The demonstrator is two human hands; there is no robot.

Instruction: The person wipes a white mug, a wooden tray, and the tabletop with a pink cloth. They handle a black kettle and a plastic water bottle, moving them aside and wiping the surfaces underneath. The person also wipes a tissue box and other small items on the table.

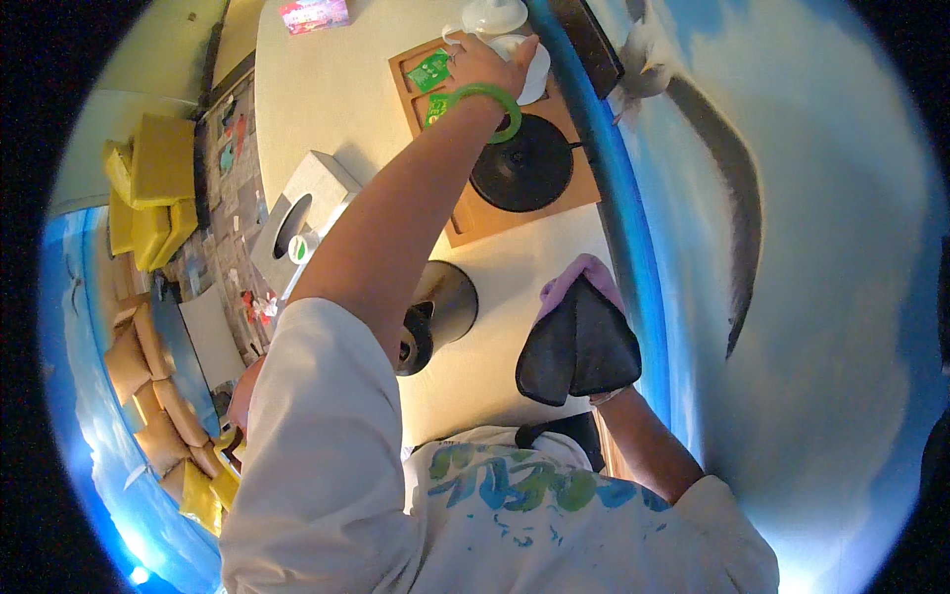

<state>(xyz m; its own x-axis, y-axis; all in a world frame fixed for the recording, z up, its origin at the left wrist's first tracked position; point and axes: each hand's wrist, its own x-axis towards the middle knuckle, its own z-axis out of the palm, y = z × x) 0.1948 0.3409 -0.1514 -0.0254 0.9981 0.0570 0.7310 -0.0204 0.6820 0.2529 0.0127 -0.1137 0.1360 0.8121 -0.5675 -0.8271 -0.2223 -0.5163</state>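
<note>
My left hand [487, 71], wearing a green bangle [503, 105], reaches to the far end of a brown tray [477, 223]. Its thumb and fingers are around a white lidded cup [495, 14], though the grip is partly hidden. Beside that hand is a white dish [535, 77]. Green packets [429, 71] lie in a compartment, and a black round kettle base [522, 163] sits on the tray. At the lower right, my right hand [606, 396] holds up a folded black and purple cloth [577, 342], which covers most of its fingers.
A dark electric kettle [447, 302] stands under my left forearm. Left of it is a tissue box [322, 178] with a small white round item [302, 247]. A pink packet [315, 14] lies at the table's far end. The blue painted wall [792, 228] borders the right side.
</note>
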